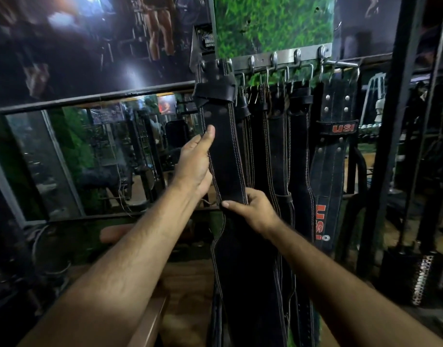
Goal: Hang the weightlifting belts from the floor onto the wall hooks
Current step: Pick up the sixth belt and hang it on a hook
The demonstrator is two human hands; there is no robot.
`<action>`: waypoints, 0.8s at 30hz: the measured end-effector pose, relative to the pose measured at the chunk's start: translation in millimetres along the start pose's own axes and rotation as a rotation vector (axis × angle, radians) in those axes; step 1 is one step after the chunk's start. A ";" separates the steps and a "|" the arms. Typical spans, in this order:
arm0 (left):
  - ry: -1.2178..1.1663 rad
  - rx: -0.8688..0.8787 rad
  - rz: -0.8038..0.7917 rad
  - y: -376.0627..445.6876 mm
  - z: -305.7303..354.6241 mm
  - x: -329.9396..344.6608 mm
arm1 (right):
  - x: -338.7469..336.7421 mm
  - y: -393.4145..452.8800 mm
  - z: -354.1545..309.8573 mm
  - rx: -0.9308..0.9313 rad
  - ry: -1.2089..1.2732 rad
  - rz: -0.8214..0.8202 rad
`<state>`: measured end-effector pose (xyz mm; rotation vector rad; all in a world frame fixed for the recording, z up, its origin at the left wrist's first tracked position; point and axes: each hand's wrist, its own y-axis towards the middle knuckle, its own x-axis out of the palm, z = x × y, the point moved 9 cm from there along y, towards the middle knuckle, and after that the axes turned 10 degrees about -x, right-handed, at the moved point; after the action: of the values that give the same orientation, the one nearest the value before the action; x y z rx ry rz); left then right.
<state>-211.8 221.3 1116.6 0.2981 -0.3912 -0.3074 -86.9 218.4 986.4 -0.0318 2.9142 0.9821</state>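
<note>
A black leather weightlifting belt [226, 156] with light stitching hangs from the leftmost hook of a steel hook rail [285, 57] on the wall. My left hand [195, 161] lies flat against the belt's left edge, thumb up on its face. My right hand [250, 209] pinches the same belt lower down, fingers wrapped around its right edge. Several more black belts [280, 151] hang side by side to the right, and the rightmost belt [334, 151] carries red USI lettering.
A mirror [90, 156] runs along the wall at left behind a dark rail. Green turf panel [273, 23] sits above the hooks. A black steel upright [390, 136] and a weight stack [405, 276] stand at right. A wooden bench [150, 319] is below my arms.
</note>
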 end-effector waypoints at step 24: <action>0.021 0.013 0.314 -29.5 -25.5 -26.0 | 8.8 -86.5 73.2 0.422 -0.368 -0.608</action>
<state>-231.0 209.2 1075.7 0.2483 -0.4131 0.0063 -88.1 193.9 875.5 -0.5995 2.4571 0.2397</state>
